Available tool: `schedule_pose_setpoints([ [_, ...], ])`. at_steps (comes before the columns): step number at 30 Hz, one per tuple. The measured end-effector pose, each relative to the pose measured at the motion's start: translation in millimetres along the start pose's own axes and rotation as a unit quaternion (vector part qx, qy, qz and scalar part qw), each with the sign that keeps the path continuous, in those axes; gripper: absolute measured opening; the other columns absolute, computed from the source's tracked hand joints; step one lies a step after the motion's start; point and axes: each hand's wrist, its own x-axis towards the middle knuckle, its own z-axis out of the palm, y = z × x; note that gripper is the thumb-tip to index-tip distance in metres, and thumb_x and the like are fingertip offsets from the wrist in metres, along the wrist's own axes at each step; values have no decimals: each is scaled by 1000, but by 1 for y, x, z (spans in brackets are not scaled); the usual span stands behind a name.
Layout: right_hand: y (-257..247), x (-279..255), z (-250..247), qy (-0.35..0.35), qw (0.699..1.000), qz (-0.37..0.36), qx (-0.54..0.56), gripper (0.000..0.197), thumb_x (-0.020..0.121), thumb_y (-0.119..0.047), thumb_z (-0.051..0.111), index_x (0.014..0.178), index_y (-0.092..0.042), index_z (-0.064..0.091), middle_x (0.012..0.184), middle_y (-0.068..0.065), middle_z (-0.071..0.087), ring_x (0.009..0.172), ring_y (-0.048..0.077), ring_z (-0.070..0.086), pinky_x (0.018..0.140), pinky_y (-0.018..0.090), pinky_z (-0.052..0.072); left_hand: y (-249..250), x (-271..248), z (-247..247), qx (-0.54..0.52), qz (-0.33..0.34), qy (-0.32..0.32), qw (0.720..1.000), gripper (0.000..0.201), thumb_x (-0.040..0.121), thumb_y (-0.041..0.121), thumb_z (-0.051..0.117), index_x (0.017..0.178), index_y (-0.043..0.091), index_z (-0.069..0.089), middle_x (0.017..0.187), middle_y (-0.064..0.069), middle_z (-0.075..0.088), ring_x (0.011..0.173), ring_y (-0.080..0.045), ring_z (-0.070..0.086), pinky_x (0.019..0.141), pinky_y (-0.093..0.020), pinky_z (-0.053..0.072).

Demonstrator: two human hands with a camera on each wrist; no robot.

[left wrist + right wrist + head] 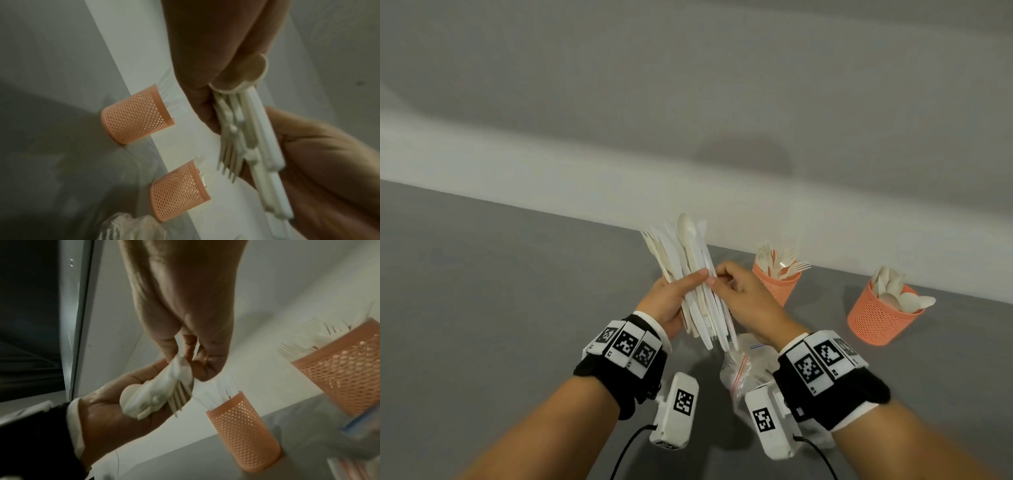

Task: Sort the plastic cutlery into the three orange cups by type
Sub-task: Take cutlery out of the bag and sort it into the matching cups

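A gray table [482,308] runs up to a pale wall [688,85]. On the table stand 2 orange mesh cups in the head view: the cup of forks [777,277] just behind the right hand, and the cup of spoons [880,315] well apart to its right. The right wrist view shows another orange cup [244,434] holding straight white pieces. A crumpled clear plastic bag [743,363] lies below the wrists. The left hand [671,301] grips a bundle of white cutlery [688,274], fingers curled round its middle, spoon bowl and fork tines fanning upward. The right hand [743,294] pinches 1 piece at the bundle's right edge with thumb and fingertips.
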Motion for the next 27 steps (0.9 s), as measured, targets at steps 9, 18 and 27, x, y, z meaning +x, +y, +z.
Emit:
schedule_pose_setpoints([
  [9,-3,1,-4,25,994,61,82,22,100,-20,33,85,-22,48,77,0,57,66,12,56,61,25,49,2,1,-1,-11,-1,-8,1000,33,83,10,62,112,-1,54,82,-12,62,71,-20,66,68,-34,58],
  [18,2,4,1,7,999,-28,-47,19,85,-17,64,72,-27,54,70,-7,60,68,7,59,62,13,44,4,2,0,6,3,13,1000,39,89,13,56,126,1,54,125,-24,59,115,-36,58,97,-47,48],
  [27,-7,6,-3,-33,988,5,-153,10,97,-20,38,93,-13,45,74,-5,50,65,8,48,55,19,34,4,4,-4,-20,0,13,1000,45,76,13,68,118,0,57,102,-12,66,95,-26,62,88,-40,53],
])
